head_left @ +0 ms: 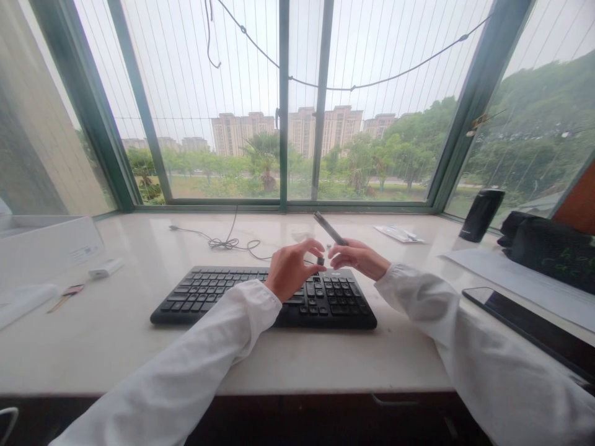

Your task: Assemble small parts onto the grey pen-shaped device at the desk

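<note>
Now the right hand (359, 259) pinches a slim dark rod (330, 228), its long axis tilted toward eleven o'clock; just beside it, the left hand (294, 270) pinches a small dark piece (320, 261) above the black keyboard (263, 298).

Matt black plastic keyboard (209, 297), glossy stone sill (325, 365)
</note>
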Tool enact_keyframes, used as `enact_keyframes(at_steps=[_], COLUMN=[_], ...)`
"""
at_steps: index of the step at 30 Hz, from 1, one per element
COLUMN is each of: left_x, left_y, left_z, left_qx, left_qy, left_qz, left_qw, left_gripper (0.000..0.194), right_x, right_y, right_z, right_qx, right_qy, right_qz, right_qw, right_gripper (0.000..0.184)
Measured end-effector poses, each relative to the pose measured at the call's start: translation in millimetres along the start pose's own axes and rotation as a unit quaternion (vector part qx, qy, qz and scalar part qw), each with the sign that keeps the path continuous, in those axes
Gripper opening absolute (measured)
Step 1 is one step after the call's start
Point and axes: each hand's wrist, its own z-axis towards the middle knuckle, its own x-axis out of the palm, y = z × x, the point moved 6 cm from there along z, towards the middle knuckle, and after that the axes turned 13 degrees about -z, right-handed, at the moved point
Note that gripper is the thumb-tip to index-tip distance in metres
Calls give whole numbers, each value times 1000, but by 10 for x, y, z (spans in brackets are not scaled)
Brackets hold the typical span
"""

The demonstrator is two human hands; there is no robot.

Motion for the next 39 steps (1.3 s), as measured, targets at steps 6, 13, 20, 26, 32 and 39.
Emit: enact_keyframes(at_steps=[6, 13, 20, 26, 32, 39], left_x=[23, 69, 63, 32, 49, 53], left_y=[-2, 6, -40, 20, 129, 150], left_z=[-27, -40, -38, -18, -10, -2], left_qx=[0, -35, -41, -42, -66, -65], left_qy=[-14, 7, 15, 9, 40, 53], left_qz=[40, 74, 87, 78, 100, 99], left_qw=[999, 997, 995, 996, 992, 992], left_gripper=[33, 31, 32, 32, 32, 29], right_x=[169, 118, 93, -479, -813, -797], right_y=[22, -81, -58, -106, -377, -626], right_z=[-1, 16, -2, 70, 131, 184], right_qx=[-28, 9, 41, 15, 23, -21], right_qy=[-3, -28, -43, -188, -93, 15], right_qz=[-76, -90, -84, -330, -527, -542], right_qw=[997, 996, 995, 925, 844, 840], right_gripper=[48, 50, 52, 53, 25, 25])
